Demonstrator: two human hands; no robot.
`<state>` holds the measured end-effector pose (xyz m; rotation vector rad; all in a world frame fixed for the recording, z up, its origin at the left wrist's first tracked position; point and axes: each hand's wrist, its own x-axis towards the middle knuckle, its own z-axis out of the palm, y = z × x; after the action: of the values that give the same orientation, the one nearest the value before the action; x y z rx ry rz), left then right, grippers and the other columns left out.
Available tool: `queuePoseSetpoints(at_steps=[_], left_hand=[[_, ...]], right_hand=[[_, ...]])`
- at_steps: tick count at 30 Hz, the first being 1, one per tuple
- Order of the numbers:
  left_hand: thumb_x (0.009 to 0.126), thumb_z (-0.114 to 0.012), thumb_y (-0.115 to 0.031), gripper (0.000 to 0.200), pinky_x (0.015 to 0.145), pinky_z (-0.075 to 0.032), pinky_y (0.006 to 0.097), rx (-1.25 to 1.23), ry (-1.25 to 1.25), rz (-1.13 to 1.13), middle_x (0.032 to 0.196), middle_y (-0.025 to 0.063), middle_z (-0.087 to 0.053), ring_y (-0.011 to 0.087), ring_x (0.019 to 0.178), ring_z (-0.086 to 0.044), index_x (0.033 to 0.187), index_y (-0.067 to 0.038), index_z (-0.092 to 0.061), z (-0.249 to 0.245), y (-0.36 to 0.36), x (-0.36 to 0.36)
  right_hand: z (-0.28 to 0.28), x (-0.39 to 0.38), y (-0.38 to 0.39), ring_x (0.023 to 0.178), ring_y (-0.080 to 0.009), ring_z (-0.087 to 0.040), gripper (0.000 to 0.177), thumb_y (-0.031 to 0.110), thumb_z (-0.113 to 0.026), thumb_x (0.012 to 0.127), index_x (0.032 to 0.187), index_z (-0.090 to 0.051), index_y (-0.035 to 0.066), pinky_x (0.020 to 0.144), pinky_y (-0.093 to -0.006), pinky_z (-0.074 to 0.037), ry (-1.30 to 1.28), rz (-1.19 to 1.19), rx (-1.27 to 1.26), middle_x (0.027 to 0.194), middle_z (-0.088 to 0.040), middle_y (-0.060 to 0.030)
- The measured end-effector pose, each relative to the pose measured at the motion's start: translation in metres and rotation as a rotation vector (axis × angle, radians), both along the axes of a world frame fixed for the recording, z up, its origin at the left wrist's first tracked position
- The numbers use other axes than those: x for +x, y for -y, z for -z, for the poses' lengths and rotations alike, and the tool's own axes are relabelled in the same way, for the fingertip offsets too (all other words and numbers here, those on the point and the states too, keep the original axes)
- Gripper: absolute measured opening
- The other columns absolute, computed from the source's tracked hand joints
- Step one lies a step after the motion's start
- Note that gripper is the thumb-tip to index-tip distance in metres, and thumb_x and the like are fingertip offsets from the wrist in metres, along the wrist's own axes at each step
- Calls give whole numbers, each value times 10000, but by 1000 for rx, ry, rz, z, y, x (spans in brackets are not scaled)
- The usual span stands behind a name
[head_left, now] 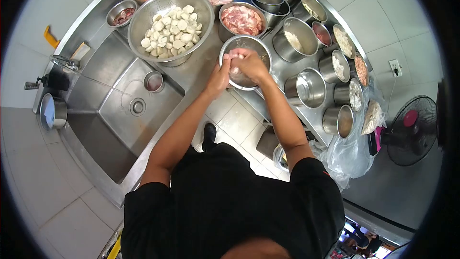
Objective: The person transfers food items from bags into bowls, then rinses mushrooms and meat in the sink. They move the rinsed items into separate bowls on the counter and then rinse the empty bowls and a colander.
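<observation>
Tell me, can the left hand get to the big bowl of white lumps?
Probably yes. The left hand is at the small bowl, and only bare counter seems to lie between it and the big bowl.

Reaching forward with left forearm [181,127] and right forearm [283,117], bare and angled inward. Holding left hand [220,76] close beside right hand [253,65], right fingers [240,53] bent inward, partly blurred.

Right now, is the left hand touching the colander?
Apart. The head view shows steel counter between the left hand and the colander.
</observation>
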<state>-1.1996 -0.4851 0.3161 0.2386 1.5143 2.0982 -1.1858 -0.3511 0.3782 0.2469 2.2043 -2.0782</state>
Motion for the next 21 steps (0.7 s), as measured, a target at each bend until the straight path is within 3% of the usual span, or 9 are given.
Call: queuePoseSetpoints(at_steps=[2,6,7,10,12,14,16,18,21], left_hand=[[936,-308,-572,695,886,-432,320,-40,-1,10,1162,156,-529,215,1018,-537,1269,28,-417,0,5,0],[895,-343,-636,765,703,-501,313,-93,242,2,1103,156,-571,194,832,-604,1260,30,-437,-40,40,17],[891,-350,-641,768,675,-505,313,-107,260,-32,1092,151,-579,186,805,-608,1250,30,-452,-45,51,21],[906,-363,-611,723,877,-452,317,-279,130,52,1128,103,-583,170,1009,-557,1232,23,-482,-18,120,35],[926,-376,-563,664,879,-439,290,-266,129,28,1106,90,-586,154,991,-551,1211,22,-507,-21,164,46],[946,-383,-515,606,877,-436,283,-283,140,22,1082,79,-590,142,975,-547,1198,18,-524,-41,209,56],[930,-395,-544,625,831,-446,289,-275,150,-190,1081,80,-587,150,918,-553,1199,4,-529,-40,255,62],[932,-426,-493,572,774,-485,310,-301,227,-379,1094,93,-590,170,904,-581,1210,0,-512,14,310,50],[926,-444,-419,505,673,-517,335,-509,400,-507,1080,119,-597,199,859,-610,1196,2,-512,57,365,19]], right_hand=[[-15,-5,-10,666,-164,-624,109,-2,-613,748,857,-620,-9,585,-241,-494,-17,-25,-393,804,-659,-108],[-63,-37,-37,678,-161,-634,60,21,-600,804,857,-627,32,630,-274,-536,-127,136,-331,849,-664,-77],[-61,-53,-48,675,-155,-631,78,70,-595,826,880,-639,36,620,-276,-528,-187,155,-84,855,-668,-77],[-47,-104,-61,719,-155,-629,228,209,-563,873,1004,-660,50,653,-305,-510,-291,130,852,880,-678,-104],[15,-148,-85,848,-206,-640,306,248,-537,881,1090,-634,47,758,-325,-489,-585,-165,1085,958,-671,-139],[3,-135,-64,966,-254,-618,318,243,-525,892,1109,-621,32,854,-326,-452,-647,-194,1322,1042,-649,-165],[-2,-131,-70,1002,-294,-605,327,259,-519,904,1102,-621,20,870,-332,-443,-828,-135,1303,1076,-634,-176],[-30,-95,-35,968,-255,-616,328,248,-522,918,1119,-613,6,857,-307,-446,-540,376,1058,1057,-653,-147],[-46,-48,3,785,-126,-573,241,193,-536,926,996,-632,-18,713,-227,-434,-543,612,618,911,-646,-80]])
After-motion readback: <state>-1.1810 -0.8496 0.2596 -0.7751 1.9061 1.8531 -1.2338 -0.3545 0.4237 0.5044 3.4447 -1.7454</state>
